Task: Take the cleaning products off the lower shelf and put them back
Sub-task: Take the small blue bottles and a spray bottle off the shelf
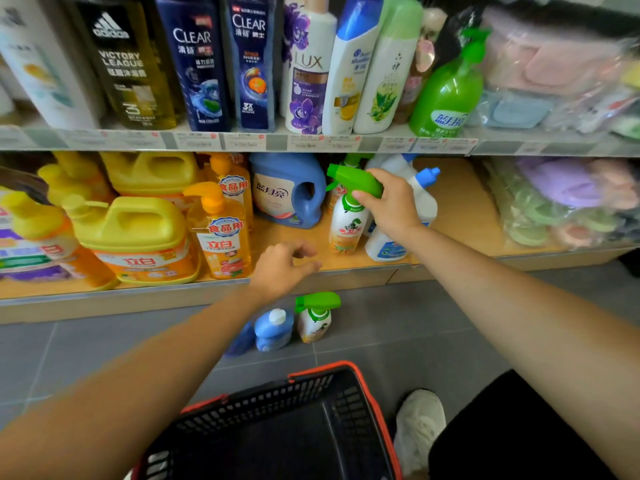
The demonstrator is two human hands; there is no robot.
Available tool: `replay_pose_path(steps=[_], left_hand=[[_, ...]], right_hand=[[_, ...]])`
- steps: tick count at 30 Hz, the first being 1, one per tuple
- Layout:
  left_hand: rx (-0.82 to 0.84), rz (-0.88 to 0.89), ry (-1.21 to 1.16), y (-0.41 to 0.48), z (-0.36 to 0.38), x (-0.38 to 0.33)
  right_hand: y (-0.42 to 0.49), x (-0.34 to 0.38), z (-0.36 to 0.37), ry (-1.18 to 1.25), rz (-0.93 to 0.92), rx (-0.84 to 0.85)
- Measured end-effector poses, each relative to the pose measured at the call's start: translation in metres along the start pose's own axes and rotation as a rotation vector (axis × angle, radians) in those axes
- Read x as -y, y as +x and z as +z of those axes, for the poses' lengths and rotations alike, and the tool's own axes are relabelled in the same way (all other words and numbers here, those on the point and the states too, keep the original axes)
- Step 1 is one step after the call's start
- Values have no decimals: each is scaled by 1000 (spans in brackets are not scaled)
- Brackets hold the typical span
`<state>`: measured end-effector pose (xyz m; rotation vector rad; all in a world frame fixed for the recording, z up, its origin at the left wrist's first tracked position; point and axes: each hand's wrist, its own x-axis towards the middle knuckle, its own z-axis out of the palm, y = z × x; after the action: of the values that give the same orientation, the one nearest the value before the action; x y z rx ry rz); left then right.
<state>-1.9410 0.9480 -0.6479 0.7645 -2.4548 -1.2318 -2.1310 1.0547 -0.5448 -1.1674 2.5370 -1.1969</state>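
Two spray bottles with green trigger heads are in view. The shelf spray bottle (344, 223) stands upright near the front of the lower shelf (460, 209). Its long axis is vertical and its nozzle points left, toward the blue detergent jug (287, 192) just beside it. The right hand (389, 204) grips this bottle by the trigger head, with the fingers wrapped over the green top and the thumb against the neck beneath. I cannot tell whether the base rests on the boards or sits a little above them. White bottles with blue caps (424, 202) stand upright just behind that hand, and one angled cap points right.

The left hand (287, 265) hovers palm down over the front edge of the lower shelf, its fingers loosely curled and holding nothing. It is apart from the orange pump bottle (221, 237) to its left.

The floor spray bottle (315, 320) stands upright on the grey tiled floor (415, 323) below the shelf edge, with its nozzle also pointing left. Just beside it on the left stands a blue bottle (273, 329) with a white cap, also upright. A darker blue shape next to that is mostly hidden by the left forearm.

Nearer the person is a black basket (311, 424) with a red rim, and a pale shoe (419, 427) is to its right. Yellow jugs (135, 233) fill the left of the lower shelf. Shampoo bottles (204, 64) and a green pump bottle (446, 98) stand upright on the shelf above.
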Motion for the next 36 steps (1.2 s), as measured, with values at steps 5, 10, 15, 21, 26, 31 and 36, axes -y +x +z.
replay_pose_path(steps=[5, 10, 15, 21, 26, 31, 36], left_hand=[[-184, 131, -235, 9, -61, -65], [-55, 280, -126, -12, -112, -117], [84, 164, -350, -50, -128, -142], [144, -133, -685, -77, -115, -136], [178, -197, -625, -78, -116, -129], [136, -203, -596, -80, -112, -122], [124, 24, -517, -85, -114, -116]], right_hand=[[-23, 31, -33, 96, -63, 142], [-52, 64, -56, 241, -148, 208], [-84, 78, -65, 309, -204, 238], [-111, 73, -56, 328, -220, 322], [-117, 70, -49, 279, -212, 353], [-119, 69, -49, 224, -212, 346], [-120, 66, -52, 274, -191, 360]])
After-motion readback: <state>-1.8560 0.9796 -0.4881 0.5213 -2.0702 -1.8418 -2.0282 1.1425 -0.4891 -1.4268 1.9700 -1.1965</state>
